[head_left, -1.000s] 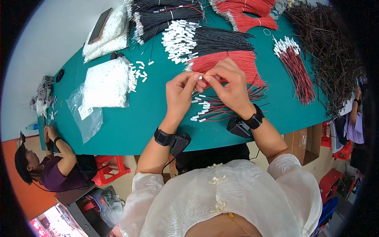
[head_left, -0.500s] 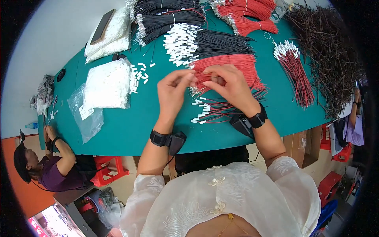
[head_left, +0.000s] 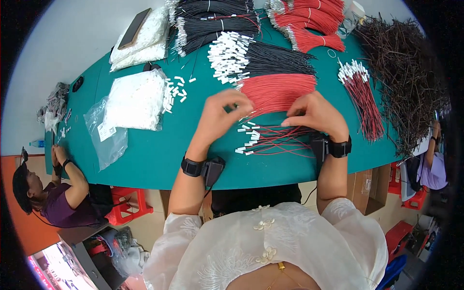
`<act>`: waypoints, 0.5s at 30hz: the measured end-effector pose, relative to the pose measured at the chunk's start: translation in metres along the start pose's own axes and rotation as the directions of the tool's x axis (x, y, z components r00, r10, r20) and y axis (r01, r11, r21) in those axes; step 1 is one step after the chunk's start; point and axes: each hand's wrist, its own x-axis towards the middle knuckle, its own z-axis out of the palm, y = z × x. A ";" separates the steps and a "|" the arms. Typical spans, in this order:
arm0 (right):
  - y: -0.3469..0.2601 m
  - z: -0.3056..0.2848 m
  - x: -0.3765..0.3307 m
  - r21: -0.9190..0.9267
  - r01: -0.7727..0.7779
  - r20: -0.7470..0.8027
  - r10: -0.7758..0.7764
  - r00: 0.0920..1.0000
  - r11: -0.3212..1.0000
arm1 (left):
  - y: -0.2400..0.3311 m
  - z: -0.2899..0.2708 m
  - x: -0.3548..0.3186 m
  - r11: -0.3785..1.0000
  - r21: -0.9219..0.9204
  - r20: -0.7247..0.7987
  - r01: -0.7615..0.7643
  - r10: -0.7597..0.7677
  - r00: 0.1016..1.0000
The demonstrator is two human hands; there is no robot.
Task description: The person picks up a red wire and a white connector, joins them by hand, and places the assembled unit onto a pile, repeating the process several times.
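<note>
My left hand point(head_left: 223, 116) is at the left ends of a flat stack of red wires point(head_left: 278, 92), thumb and forefinger closed in a pinch. Whatever they grip is too small and blurred to name. My right hand point(head_left: 319, 115) hovers by the stack's lower right edge, fingers curled and thumb apart, with nothing visible between them. Below both hands lies a loose pile of red and black wires point(head_left: 278, 140) with white connectors at their left ends. Black wires point(head_left: 280, 60) with white connectors point(head_left: 229, 57) lie just beyond the red stack.
Left on the green table point(head_left: 159, 159) are a bag of white connectors point(head_left: 135, 99) and loose connectors point(head_left: 174, 94). Tied black point(head_left: 217, 26) and red bundles point(head_left: 309, 38) lie at the back. Right are a red-black bundle point(head_left: 362, 99) and a dark tangled heap point(head_left: 401, 72). A co-worker point(head_left: 58, 193) sits far left.
My hands have drawn apart: the right has moved to the right and slightly down, the left a little down and to the right. The whole view has shifted slightly.
</note>
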 end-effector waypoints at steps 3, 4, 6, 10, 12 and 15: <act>-0.002 0.021 0.014 0.068 0.009 -0.049 -0.006 0.999 0.998 | -0.022 0.001 0.007 0.976 0.169 -0.352 0.134 -0.067 0.934; -0.004 0.032 0.021 -0.047 0.130 -0.154 -0.136 0.979 0.990 | -0.030 0.000 0.014 0.929 0.356 -0.425 0.098 0.067 0.903; -0.007 0.052 0.035 -0.300 0.329 -0.304 -0.417 0.856 0.895 | -0.045 -0.004 0.021 0.719 0.689 -0.478 0.091 0.356 0.803; -0.007 0.061 0.037 -0.232 0.256 -0.208 -0.305 0.929 0.939 | -0.056 0.003 0.020 0.690 0.712 -0.425 0.133 0.272 0.863; -0.008 0.062 0.037 -0.227 0.248 -0.206 -0.296 0.933 0.942 | -0.057 0.001 0.017 0.720 0.675 -0.432 0.161 0.208 0.878; -0.007 0.062 0.039 -0.219 0.230 -0.202 -0.275 0.940 0.948 | -0.059 -0.002 0.014 0.774 0.594 -0.434 0.219 0.079 0.898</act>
